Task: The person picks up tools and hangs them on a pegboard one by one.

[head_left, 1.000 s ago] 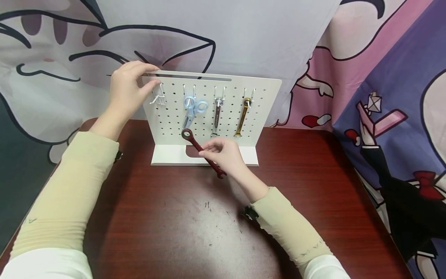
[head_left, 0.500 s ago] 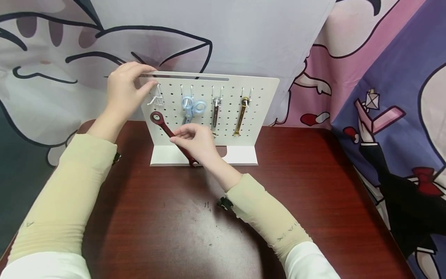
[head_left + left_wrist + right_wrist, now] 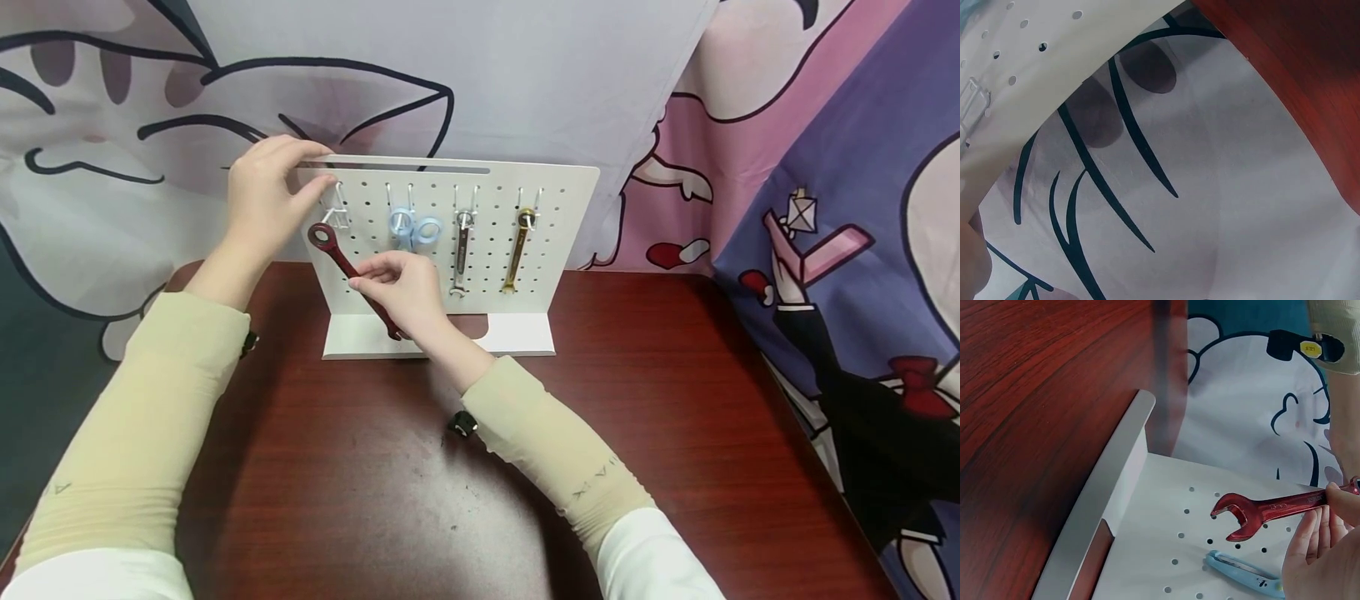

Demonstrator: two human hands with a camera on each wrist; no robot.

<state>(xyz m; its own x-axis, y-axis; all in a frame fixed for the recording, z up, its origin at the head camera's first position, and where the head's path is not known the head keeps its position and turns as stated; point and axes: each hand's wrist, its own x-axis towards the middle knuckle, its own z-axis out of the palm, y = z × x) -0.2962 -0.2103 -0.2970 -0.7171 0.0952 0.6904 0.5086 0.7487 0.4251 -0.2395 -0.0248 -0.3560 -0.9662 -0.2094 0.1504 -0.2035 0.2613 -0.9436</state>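
My right hand point(image 3: 408, 292) pinches a red combination wrench point(image 3: 343, 262) between thumb and fingers. The wrench slants, its ring end up at the left, just below the leftmost white hook point(image 3: 339, 218); nothing hangs on that hook. In the right wrist view the open end of the wrench point(image 3: 1282, 506) points away from the fingers. With thumb in front and fingers over the top edge, my left hand point(image 3: 262, 187) grips the upper left corner of the white pegboard point(image 3: 487, 250). Light blue scissors point(image 3: 402, 227) hang on the second hook, partly hidden behind my right hand.
Farther right on the board hang a dark-handled wrench point(image 3: 462, 254) and a gold wrench point(image 3: 517, 254), each on its own hook. The board's white base point(image 3: 517, 335) stands on a reddish-brown table point(image 3: 360, 467). A printed cloth point(image 3: 525, 83) hangs close behind.
My right hand has carried the red wrench left and up across the board, from below the scissors to the leftmost hook. My left hand keeps its grip on the corner.
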